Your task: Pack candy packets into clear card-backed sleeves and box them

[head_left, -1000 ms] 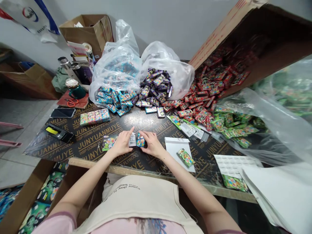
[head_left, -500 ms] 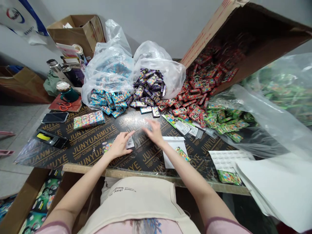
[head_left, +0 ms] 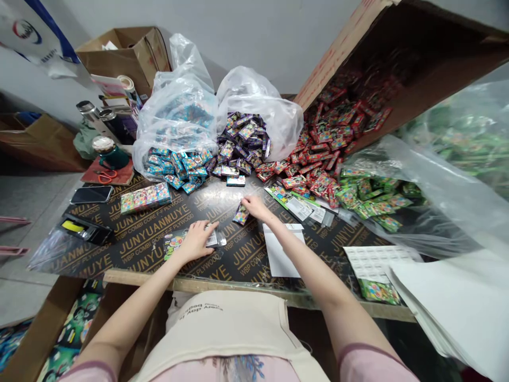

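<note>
My right hand (head_left: pixel 255 207) pinches a small purple candy-style box (head_left: pixel 240 214) just over the middle of the table. Fingers spread, my left hand (head_left: pixel 195 240) lies flat on a dark printed packet (head_left: pixel 173 243) with a clear plastic end and a white label; the hand covers part of it. Beyond my right hand, a single box (head_left: pixel 236 181) rests in front of the purple box pile (head_left: pixel 243 139). A white sheet (head_left: pixel 280 254) lies partly under my right forearm.
Blue boxes (head_left: pixel 186 163) spill from a plastic bag, and red boxes (head_left: pixel 318 154) from a tipped carton (head_left: pixel 330 63). Green packets (head_left: pixel 374 199) lie at right. A row of boxes (head_left: pixel 145 197), a phone (head_left: pixel 91 194), a tape dispenser (head_left: pixel 85 229) and scissors (head_left: pixel 105 176) are at left.
My right hand has closed on a purple box that lay before the pile and drawn it nearer. My left hand has flattened onto the packet.
</note>
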### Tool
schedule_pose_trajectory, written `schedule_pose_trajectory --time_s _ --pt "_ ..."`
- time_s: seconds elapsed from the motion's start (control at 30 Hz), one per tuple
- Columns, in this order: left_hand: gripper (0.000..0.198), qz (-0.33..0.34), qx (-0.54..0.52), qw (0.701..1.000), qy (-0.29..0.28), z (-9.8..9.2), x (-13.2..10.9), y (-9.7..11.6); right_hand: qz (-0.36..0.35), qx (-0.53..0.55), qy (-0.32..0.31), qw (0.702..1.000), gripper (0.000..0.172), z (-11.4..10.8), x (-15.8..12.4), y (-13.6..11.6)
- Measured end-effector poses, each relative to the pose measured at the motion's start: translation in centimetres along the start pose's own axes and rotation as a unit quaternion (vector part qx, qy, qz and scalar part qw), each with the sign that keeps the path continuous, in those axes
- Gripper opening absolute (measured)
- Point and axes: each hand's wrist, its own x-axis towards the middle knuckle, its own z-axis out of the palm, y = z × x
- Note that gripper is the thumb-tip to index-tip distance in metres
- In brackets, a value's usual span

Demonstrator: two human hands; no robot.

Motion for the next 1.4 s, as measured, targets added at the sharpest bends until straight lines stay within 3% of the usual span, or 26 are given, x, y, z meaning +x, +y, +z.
schedule_pose_trajectory --time_s 0.1,0.2,0.23,0.37,0.47,0.6,0.7,0.77,0.87,0.93,1.03,1.07,1.13,1.2,1.23,1.3,1.4 --pt "0.085 0.003 -0.010 1.000 0.010 -0.1 0.0 -0.1 -0.012 0.011 0.007 1.000 0.037 1.3 -1.7 -0.1" --pt "0.096 -0.016 -0.038 0.999 0.027 -0.4 -0.4 -0.4 -0.095 0.000 0.008 0.995 0.079 1.9 -3.7 1.0" --pt "0.099 -0.022 -0.050 0.998 0.033 -0.6 -0.5 -0.6 -0.128 -0.002 -0.003 0.992 0.087 1.9 -4.2 1.5" --pt "0.109 -0.012 -0.082 0.995 0.047 -1.1 -0.5 -0.5 -0.184 0.067 0.005 0.981 0.076 2.1 -5.6 1.8" --pt "0.114 -0.008 -0.094 0.994 0.053 -1.1 0.0 0.0 -0.205 0.079 0.033 0.975 0.075 2.1 -6.7 -0.2" --pt "0.116 0.016 -0.120 0.991 0.059 -0.8 0.5 0.6 -0.228 0.007 -0.030 0.973 0.071 2.2 -8.5 -3.2" --pt "0.116 0.060 -0.140 0.987 0.048 -0.8 0.6 0.9 -0.268 0.059 -0.078 0.958 0.072 2.3 -9.0 -3.7" --pt "0.116 0.067 -0.152 0.985 0.047 -0.9 0.6 1.0 -0.275 0.109 -0.069 0.953 0.078 2.3 -9.1 -3.4" --pt "0.119 0.033 -0.162 0.984 0.063 -1.1 0.8 1.3 -0.208 0.129 0.000 0.970 0.087 2.1 -9.7 -3.4" --pt "0.120 0.015 -0.167 0.983 0.070 -1.2 1.0 1.4 -0.185 0.127 -0.006 0.974 0.078 2.1 -10.0 -3.8" --pt "0.119 0.025 -0.164 0.984 0.068 -1.2 1.3 1.6 -0.207 0.093 -0.042 0.973 0.055 1.5 -9.0 -3.4" --pt "0.117 0.036 -0.156 0.985 0.064 -1.1 1.4 1.6 -0.186 0.064 -0.005 0.981 0.052 1.0 -8.0 -2.6" --pt "0.110 0.054 -0.128 0.989 0.052 -0.9 1.5 1.5 -0.070 -0.017 0.141 0.987 0.053 -0.8 -5.2 0.3" --pt "0.097 0.059 -0.086 0.994 0.036 -0.4 1.4 1.3 0.082 -0.101 0.266 0.955 0.068 -3.2 -2.2 4.4" --pt "0.091 0.056 -0.066 0.996 0.028 -0.1 1.3 1.1 0.145 -0.124 0.296 0.936 0.074 -4.4 -1.0 6.4" --pt "0.085 0.042 -0.042 0.998 0.015 0.4 1.1 0.9 0.204 -0.151 0.303 0.919 0.072 -6.5 0.5 9.5" --pt "0.084 0.020 -0.036 0.999 0.007 0.9 0.8 0.6 0.151 -0.180 0.269 0.934 0.059 -7.4 0.1 10.3"
